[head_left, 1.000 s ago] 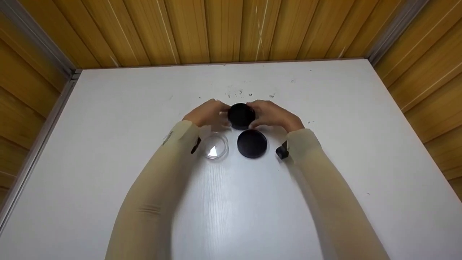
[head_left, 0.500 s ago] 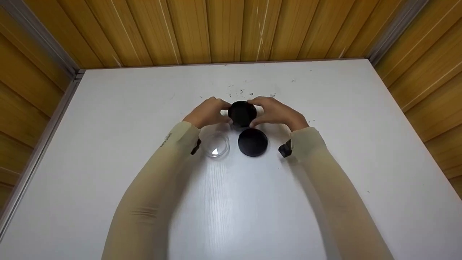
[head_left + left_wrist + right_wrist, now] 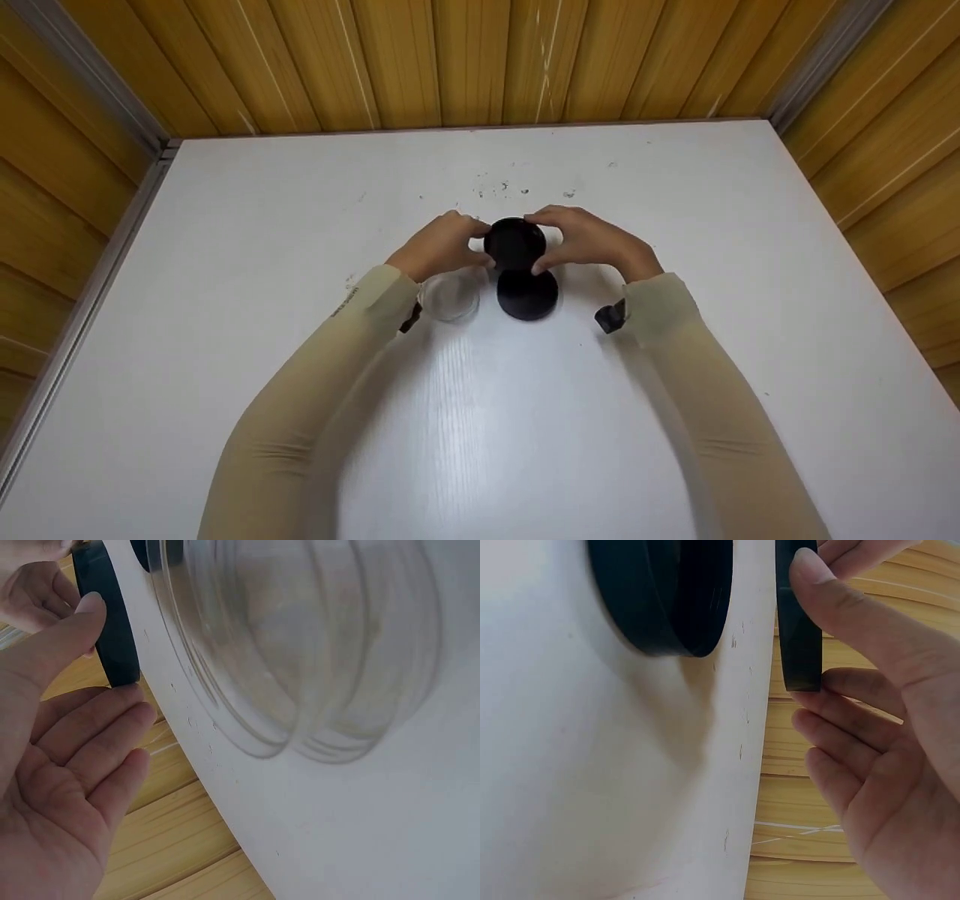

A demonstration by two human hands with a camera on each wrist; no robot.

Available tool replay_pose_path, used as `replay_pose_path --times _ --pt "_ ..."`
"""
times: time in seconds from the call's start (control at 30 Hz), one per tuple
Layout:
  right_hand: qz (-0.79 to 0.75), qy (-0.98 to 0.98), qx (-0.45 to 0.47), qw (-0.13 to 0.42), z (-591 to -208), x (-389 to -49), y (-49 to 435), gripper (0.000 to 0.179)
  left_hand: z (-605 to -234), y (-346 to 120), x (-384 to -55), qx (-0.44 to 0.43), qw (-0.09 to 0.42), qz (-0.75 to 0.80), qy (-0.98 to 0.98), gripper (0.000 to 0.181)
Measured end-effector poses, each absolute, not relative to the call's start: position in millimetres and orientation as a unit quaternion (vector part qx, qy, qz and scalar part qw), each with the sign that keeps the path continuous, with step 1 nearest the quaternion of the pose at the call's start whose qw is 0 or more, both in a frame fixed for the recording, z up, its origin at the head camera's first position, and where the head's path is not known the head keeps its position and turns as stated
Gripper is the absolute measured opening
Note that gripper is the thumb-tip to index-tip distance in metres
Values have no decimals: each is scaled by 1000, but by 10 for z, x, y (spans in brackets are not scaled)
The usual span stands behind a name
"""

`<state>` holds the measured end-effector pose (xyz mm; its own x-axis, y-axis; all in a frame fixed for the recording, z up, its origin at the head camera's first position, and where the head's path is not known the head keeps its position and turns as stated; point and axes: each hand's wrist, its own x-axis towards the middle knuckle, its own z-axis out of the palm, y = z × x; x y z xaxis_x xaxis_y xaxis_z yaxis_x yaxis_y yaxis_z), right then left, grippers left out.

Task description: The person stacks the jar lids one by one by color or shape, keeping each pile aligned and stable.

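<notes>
A round black lid [image 3: 514, 244] is held up off the table between both hands. My left hand [image 3: 447, 244] pinches its left edge, thumb on the near side and fingertips on the far rim. On the opposite edge my right hand [image 3: 589, 238] pinches it the same way. Both wrist views show this lid nearly edge-on, apart from the white surface. Just nearer to me lies a second round black piece [image 3: 527, 296] with a raised rim, its far part overlapped by the held lid. A clear round plastic container [image 3: 450, 298] stands beside it, close to my left wrist.
The white table [image 3: 480, 420] has dark scuff marks [image 3: 504, 187] beyond the hands. Yellow wood-like panels [image 3: 472, 60] rise behind and at both sides. A small black wrist device [image 3: 611, 316] sticks out beneath the right cuff.
Both hands have moved slightly right with the held lid, which now overlaps the second black piece in the head view. The pieces on the table stay put.
</notes>
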<state>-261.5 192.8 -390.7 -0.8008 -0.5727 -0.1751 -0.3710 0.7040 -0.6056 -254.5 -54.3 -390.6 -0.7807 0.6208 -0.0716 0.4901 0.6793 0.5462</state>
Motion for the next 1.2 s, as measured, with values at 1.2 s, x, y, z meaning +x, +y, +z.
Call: replay_pose_path --times 1.2 --pt "-286 897 -274 196 -4029 -2211 1998 86 -3990 -579 -2097 359 116 202 904 52"
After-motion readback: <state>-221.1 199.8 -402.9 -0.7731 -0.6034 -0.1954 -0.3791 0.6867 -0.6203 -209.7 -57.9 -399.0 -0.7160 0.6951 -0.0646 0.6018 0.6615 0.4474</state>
